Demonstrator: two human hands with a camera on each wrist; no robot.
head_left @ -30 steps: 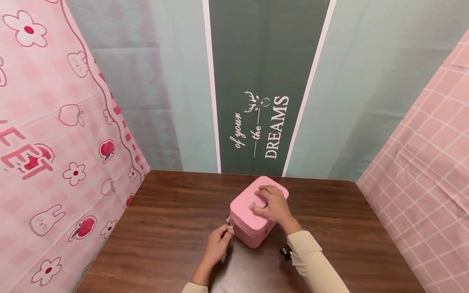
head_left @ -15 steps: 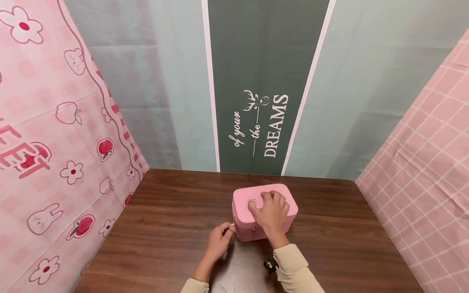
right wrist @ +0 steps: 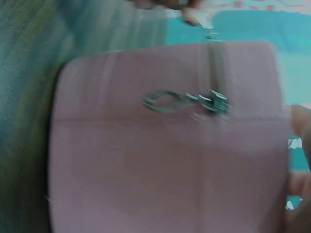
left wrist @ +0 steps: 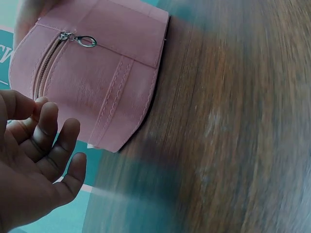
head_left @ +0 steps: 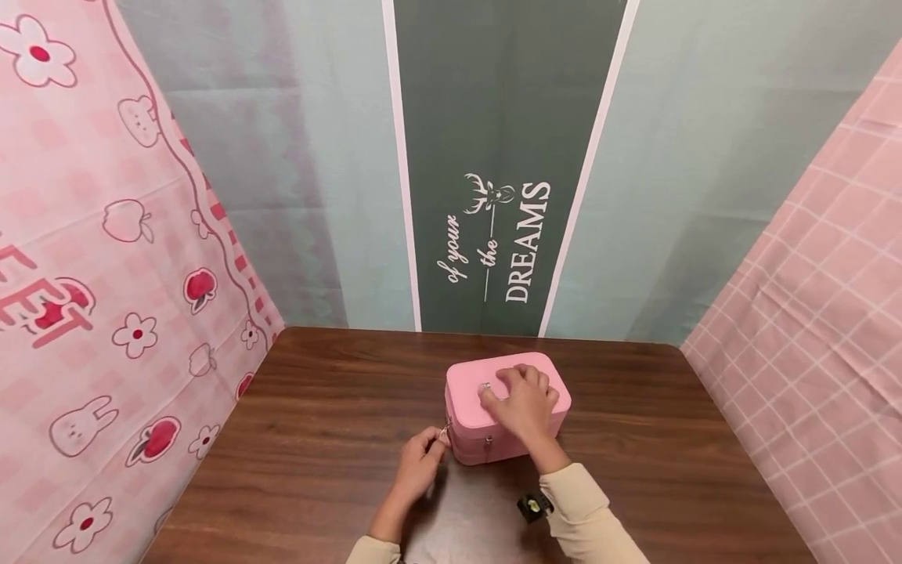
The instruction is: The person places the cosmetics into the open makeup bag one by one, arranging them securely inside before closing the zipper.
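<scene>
A pink zippered cosmetic case (head_left: 468,403) stands upright on the table with its lid down. My left hand (head_left: 417,464) is at its left end, thumb and forefinger pinching a zipper pull (head_left: 444,435). In the left wrist view, a second silver pull (left wrist: 86,41) hangs from the zipper farther along, apart from the fingers of my left hand (left wrist: 41,160). My right hand (head_left: 528,403) lies over the lid with curled fingers, gripping the top by its handle, which is mostly hidden. Silver fittings show beside the thumb. The right wrist view is blurred.
The brown wooden table (head_left: 331,407) is bounded by a green and grey-blue curtain (head_left: 338,258) behind. Pink patterned cloths (head_left: 162,258) hang at the left and a pink checked cloth (head_left: 810,329) at the right. A small black device (head_left: 533,507) sits at my right wrist.
The case has turned clockwise under my right hand, so its long side now faces nearer to me. The right forearm first swung left, then slightly back. The left hand stays at the zipper.
</scene>
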